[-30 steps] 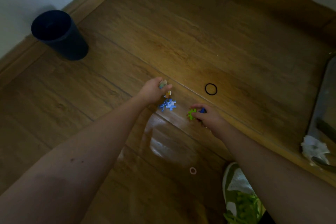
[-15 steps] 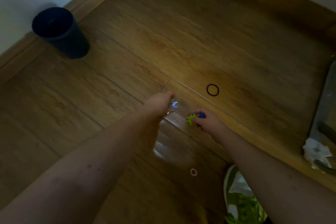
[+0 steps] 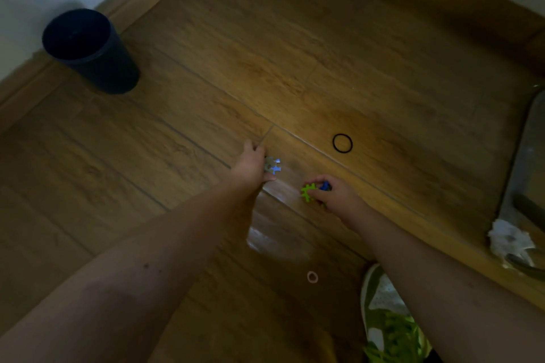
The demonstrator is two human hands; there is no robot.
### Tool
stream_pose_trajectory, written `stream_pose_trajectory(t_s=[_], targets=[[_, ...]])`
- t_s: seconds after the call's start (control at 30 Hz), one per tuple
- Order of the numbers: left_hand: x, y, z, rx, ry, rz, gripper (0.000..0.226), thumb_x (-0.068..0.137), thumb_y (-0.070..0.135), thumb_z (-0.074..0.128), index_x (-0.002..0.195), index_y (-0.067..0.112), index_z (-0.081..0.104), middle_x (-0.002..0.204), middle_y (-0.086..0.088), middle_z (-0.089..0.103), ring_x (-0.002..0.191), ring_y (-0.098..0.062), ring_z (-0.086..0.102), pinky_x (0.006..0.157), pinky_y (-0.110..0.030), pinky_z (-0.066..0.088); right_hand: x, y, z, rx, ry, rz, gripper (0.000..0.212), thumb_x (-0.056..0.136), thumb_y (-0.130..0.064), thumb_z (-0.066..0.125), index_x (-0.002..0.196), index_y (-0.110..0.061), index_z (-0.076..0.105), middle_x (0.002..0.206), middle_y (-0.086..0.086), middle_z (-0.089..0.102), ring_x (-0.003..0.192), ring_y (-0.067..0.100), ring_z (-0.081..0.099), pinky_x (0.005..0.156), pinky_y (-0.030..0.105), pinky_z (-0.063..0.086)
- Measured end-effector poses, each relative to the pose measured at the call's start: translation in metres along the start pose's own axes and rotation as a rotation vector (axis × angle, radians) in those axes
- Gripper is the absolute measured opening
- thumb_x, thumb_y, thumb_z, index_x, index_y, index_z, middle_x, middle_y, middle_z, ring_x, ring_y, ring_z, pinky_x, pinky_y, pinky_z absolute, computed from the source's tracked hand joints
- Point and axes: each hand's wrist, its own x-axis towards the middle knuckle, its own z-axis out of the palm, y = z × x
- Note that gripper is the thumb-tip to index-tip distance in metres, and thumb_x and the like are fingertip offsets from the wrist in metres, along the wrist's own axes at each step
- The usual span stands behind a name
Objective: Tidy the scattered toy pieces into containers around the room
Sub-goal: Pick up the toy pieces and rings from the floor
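Two hands are working low over the wooden floor (image 3: 295, 47): the left hand (image 3: 250, 166) is pinching two pale-blue toy pieces (image 3: 272, 165), the right hand (image 3: 334, 194) is gripping one green piece (image 3: 308, 192) and one blue piece (image 3: 325, 186). One dark cup (image 3: 91, 51) is standing far left by the wall, one black ring (image 3: 342, 143) is lying just beyond the hands.

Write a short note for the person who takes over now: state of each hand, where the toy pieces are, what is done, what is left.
Left hand: grips light blue and grey toy pieces, low over the wooden floor.
Right hand: grips a green toy piece and a dark blue toy piece.
Done: no loose pieces show on the floor.
Left: carry them to a container, perhaps the dark bin by the wall. A black hair tie and a small pale ring lie on the floor.
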Motion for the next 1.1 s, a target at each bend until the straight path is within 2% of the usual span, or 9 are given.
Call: stream_pose_trajectory(t_s=[0.1, 0.27, 0.37, 0.5, 0.63, 0.8, 0.93, 1.03, 1.1], targets=[[0.000, -0.003, 0.001, -0.004, 0.025, 0.014, 0.069, 0.071, 0.032, 0.082, 0.124, 0.003, 0.051, 0.125, -0.019, 0.042, 0.108, -0.035, 0.054, 0.097, -0.039, 0.042, -0.006, 0.002, -0.006, -0.017, -0.066, -0.007, 0.026, 0.090, -0.013, 0.066, 0.115, -0.018, 0.066, 0.115, 0.008, 0.062, 0.075, 0.009, 0.059, 0.049, 0.008, 0.042], [-0.001, -0.006, 0.002, 0.177, 0.099, -0.015, 0.071, 0.070, 0.054, 0.076, 0.121, 0.012, 0.049, 0.118, -0.012, 0.059, 0.111, -0.029, 0.055, 0.088, -0.039, 0.041, -0.017, 0.008, -0.011, -0.199, -0.197, 0.014, 0.011, 0.087, -0.022, 0.070, 0.092, -0.027, 0.062, 0.081, -0.001, 0.065, 0.071, 0.010, 0.058, 0.056, 0.015, 0.044], [0.000, -0.006, 0.004, 0.250, 0.134, -0.047, 0.072, 0.070, 0.061, 0.071, 0.120, 0.014, 0.050, 0.117, -0.010, 0.062, 0.112, -0.028, 0.054, 0.087, -0.038, 0.039, -0.021, 0.012, -0.010, -0.224, -0.219, 0.006, 0.015, 0.084, -0.024, 0.073, 0.089, -0.028, 0.059, 0.083, -0.002, 0.060, 0.071, 0.009, 0.054, 0.059, 0.018, 0.043], [-0.001, -0.007, 0.006, 0.209, 0.140, -0.102, 0.071, 0.069, 0.061, 0.073, 0.121, 0.017, 0.053, 0.119, -0.011, 0.060, 0.115, -0.029, 0.052, 0.091, -0.037, 0.037, -0.031, 0.012, -0.009, -0.137, -0.219, -0.009, 0.013, 0.087, -0.016, 0.070, 0.093, -0.016, 0.059, 0.080, 0.001, 0.056, 0.062, 0.007, 0.049, 0.044, 0.008, 0.039], [-0.007, -0.006, 0.008, 0.171, 0.154, -0.082, 0.061, 0.075, 0.054, 0.071, 0.118, 0.016, 0.051, 0.114, -0.012, 0.063, 0.111, -0.031, 0.054, 0.088, -0.038, 0.038, -0.032, 0.008, -0.008, -0.091, -0.207, -0.009, 0.012, 0.088, -0.015, 0.069, 0.090, -0.014, 0.058, 0.074, 0.002, 0.057, 0.056, 0.005, 0.048, 0.043, 0.008, 0.038], [-0.014, -0.010, 0.002, -0.023, 0.103, -0.058, 0.055, 0.081, 0.043, 0.072, 0.118, 0.009, 0.049, 0.109, -0.017, 0.066, 0.103, -0.038, 0.060, 0.077, -0.038, 0.042, -0.024, 0.007, -0.006, -0.083, -0.180, 0.017, 0.018, 0.086, -0.027, 0.071, 0.079, -0.025, 0.055, 0.066, -0.005, 0.060, 0.057, 0.006, 0.046, 0.045, 0.014, 0.038], [-0.014, -0.017, -0.009, -0.249, 0.119, -0.047, 0.057, 0.080, 0.033, 0.075, 0.126, 0.010, 0.049, 0.116, -0.014, 0.064, 0.106, -0.032, 0.060, 0.077, -0.031, 0.041, -0.020, 0.006, -0.007, -0.115, -0.215, 0.032, 0.018, 0.088, -0.028, 0.069, 0.080, -0.023, 0.054, 0.064, -0.005, 0.062, 0.051, 0.004, 0.047, 0.045, 0.015, 0.036], [-0.009, -0.009, -0.015, -0.237, 0.088, -0.008, 0.059, 0.079, 0.031, 0.076, 0.129, 0.014, 0.049, 0.116, -0.012, 0.065, 0.106, -0.029, 0.061, 0.077, -0.027, 0.041, -0.023, 0.004, -0.006, -0.089, -0.224, 0.037, 0.018, 0.089, -0.023, 0.068, 0.080, -0.021, 0.053, 0.066, -0.002, 0.062, 0.041, -0.003, 0.047, 0.041, 0.012, 0.036], [-0.005, -0.002, -0.013, -0.216, 0.043, -0.009, 0.064, 0.077, 0.031, 0.079, 0.131, 0.013, 0.049, 0.120, -0.013, 0.064, 0.109, -0.029, 0.060, 0.085, -0.031, 0.045, -0.024, 0.006, -0.006, -0.073, -0.227, 0.041, 0.016, 0.088, -0.020, 0.069, 0.081, -0.019, 0.054, 0.067, 0.000, 0.062, 0.040, -0.004, 0.049, 0.041, 0.011, 0.037]])
